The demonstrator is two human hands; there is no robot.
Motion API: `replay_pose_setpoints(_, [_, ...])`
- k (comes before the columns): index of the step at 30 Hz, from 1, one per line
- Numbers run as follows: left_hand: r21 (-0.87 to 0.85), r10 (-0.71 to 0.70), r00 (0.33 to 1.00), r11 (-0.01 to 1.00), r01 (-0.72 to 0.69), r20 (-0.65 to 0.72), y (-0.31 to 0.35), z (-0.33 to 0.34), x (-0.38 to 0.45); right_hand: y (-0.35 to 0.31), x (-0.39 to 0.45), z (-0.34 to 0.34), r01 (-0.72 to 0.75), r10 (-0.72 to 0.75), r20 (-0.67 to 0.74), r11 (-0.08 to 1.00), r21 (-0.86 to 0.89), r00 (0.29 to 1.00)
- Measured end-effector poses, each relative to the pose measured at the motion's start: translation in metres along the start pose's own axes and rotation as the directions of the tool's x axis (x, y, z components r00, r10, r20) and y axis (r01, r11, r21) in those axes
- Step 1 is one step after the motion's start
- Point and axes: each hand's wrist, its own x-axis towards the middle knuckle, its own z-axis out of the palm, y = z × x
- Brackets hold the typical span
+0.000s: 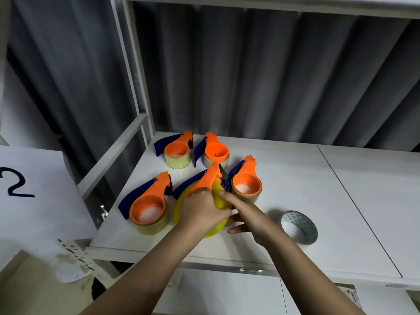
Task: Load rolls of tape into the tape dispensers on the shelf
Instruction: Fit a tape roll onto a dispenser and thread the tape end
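A white shelf board (295, 178), seamed into two panels at the right, sits in a pale metal rack with an upright post (134, 71). Behind hangs a dark grey pleated curtain (261, 71). At left stands a white sign (34, 189) bearing a handwritten "2". Light is dim and cool.

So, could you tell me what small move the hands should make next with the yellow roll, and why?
Probably press the yellow roll fully onto the orange dispenser hub. The left hand grips the dispenser over the roll and the right hand holds the roll's side, so seating looks unfinished; the hub itself is hidden.
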Motion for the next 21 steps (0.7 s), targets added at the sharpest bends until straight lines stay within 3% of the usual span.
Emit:
replay_pose_setpoints(6, [0.007,-0.010,1.000,1.000,0.010,0.018,0.002,0.009,-0.004,0.003,0.007,0.001,0.047,-0.050,-0.026,0.993,-0.108,0.998])
replay_pose_setpoints(11, [-0.199,0.105,0.991,0.976,-0.086,0.088,-0.005,0.020,-0.005,0.009,0.013,-0.006,0.079,-0.080,-0.024,0.996,-0.052,0.996])
replay_pose_setpoints(15, [-0.184,0.206,0.967,0.967,-0.178,0.150,-0.007,0.024,-0.011,0.009,0.015,-0.016,0.081,-0.081,0.016,0.997,0.000,0.997])
replay_pose_setpoints(21, [0.031,0.272,0.952,0.960,-0.279,0.137,-0.019,0.022,-0.019,0.018,0.021,-0.021,0.069,-0.065,0.081,0.997,-0.042,0.995])
